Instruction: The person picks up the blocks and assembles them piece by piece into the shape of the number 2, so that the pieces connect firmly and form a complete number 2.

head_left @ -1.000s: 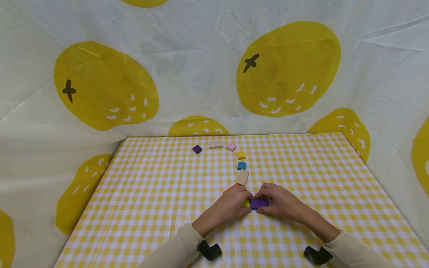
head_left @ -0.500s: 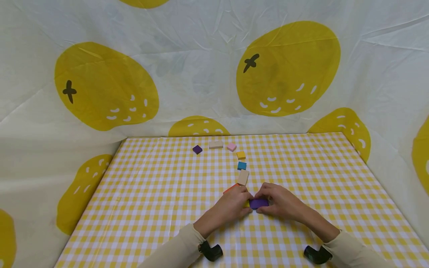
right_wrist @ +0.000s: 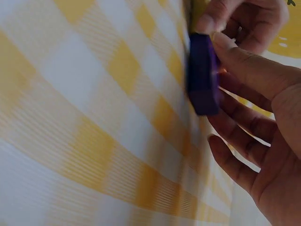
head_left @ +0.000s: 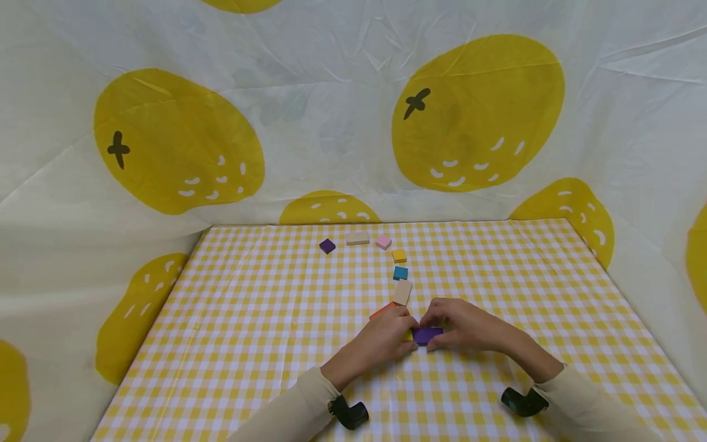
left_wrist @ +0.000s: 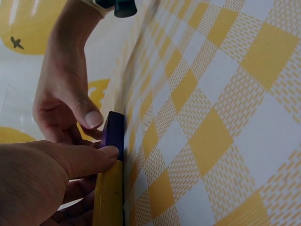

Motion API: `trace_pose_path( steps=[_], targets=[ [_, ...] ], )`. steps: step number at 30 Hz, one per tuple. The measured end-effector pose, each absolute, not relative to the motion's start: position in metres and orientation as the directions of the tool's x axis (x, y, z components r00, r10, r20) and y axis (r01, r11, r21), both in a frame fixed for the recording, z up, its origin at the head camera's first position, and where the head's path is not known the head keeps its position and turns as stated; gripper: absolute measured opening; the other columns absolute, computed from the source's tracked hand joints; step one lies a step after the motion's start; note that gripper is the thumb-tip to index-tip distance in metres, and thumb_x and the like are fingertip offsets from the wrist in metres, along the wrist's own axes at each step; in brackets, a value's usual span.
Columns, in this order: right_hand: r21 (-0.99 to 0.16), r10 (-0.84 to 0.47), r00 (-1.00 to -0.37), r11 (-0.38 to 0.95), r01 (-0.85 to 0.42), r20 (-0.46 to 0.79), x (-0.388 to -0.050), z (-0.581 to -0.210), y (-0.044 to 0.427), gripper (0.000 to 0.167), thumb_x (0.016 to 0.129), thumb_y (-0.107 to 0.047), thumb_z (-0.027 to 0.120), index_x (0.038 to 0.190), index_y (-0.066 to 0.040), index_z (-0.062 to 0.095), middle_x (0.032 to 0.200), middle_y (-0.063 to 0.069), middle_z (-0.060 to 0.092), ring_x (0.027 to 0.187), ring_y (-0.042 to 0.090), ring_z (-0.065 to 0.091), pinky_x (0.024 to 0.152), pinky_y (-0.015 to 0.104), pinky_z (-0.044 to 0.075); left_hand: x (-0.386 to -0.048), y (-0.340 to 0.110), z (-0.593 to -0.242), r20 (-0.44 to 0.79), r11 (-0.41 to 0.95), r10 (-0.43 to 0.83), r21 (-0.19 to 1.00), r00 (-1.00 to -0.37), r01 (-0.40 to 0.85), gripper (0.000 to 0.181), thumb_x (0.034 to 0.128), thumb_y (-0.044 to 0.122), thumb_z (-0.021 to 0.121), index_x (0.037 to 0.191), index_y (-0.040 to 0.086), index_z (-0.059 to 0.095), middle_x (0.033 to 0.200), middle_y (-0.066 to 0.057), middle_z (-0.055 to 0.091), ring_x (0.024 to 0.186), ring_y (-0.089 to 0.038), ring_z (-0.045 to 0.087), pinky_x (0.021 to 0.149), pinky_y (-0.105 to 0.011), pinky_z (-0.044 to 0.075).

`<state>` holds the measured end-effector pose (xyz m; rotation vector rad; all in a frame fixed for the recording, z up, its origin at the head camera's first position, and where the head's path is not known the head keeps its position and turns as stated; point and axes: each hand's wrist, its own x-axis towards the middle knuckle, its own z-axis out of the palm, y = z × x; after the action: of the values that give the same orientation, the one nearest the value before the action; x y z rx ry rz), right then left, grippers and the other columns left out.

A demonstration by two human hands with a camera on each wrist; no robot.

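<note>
A long purple block lies end to end with a yellow block on the checked cloth. My left hand pinches the yellow block near the joint, and in the left wrist view its thumb tip also touches the purple end. Around the purple block is my right hand, fingers spread loosely; in the left wrist view its thumb stands a little apart from the block. In the head view the left hand covers most of the yellow block and part of an orange-red block.
A curved row of blocks runs away from the hands: a beige block, a blue block, a yellow-orange block, a pink block, another beige block and a dark purple block. Behind hangs a lemon-patterned cloth.
The right hand has risen slightly, and its thumb has shifted a little along the purple block's front edge. The left hand and the blocks keep their places; the head view shifts slightly.
</note>
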<state>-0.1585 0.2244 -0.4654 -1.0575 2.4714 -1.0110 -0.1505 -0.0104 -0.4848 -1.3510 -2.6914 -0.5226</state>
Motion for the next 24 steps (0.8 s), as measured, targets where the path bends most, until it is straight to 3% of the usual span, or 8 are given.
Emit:
trace_pose_path(
  steps=[5,11,24],
  targets=[
    [-0.642,-0.717,-0.697,0.523,-0.561,0.025,-0.171,-0.457,0.228,0.021,0.091,-0.020,0.076,0.111,-0.013,0.073,0.109,0.001,0.067,0.096,0.018,0.065,0.081,0.035,0.055,-0.151,-0.010,-0.485,0.213,0.556,0.766,0.254,-0.606,0.792,0.026,0.0863,0.029,0.083,0.105,0.012,0.076,0.101,0.002,0.066,0.092,-0.006,0.059,0.082,-0.015,0.047],
    [-0.516,-0.713,-0.695,0.563,-0.646,0.093,-0.188,-0.449,0.225,0.023,0.090,-0.014,0.078,0.112,-0.010,0.073,0.109,0.003,0.067,0.093,0.021,0.065,0.078,0.036,0.055,-0.151,-0.008,-0.486,0.191,0.572,0.762,0.250,-0.619,0.781,0.026,0.0868,0.029,0.082,0.106,0.013,0.076,0.103,0.003,0.066,0.094,-0.007,0.060,0.084,-0.017,0.047],
    [-0.303,-0.769,-0.603,0.535,-0.789,0.211,-0.215,-0.449,0.205,0.029,0.082,-0.007,0.084,0.108,-0.013,0.074,0.112,0.001,0.064,0.102,0.019,0.059,0.079,0.036,0.053,-0.150,-0.010,-0.483,0.182,0.573,0.766,0.244,-0.617,0.783,0.025,0.0870,0.030,0.082,0.105,0.014,0.076,0.102,0.002,0.066,0.095,-0.008,0.060,0.085,-0.017,0.047]
  ],
)
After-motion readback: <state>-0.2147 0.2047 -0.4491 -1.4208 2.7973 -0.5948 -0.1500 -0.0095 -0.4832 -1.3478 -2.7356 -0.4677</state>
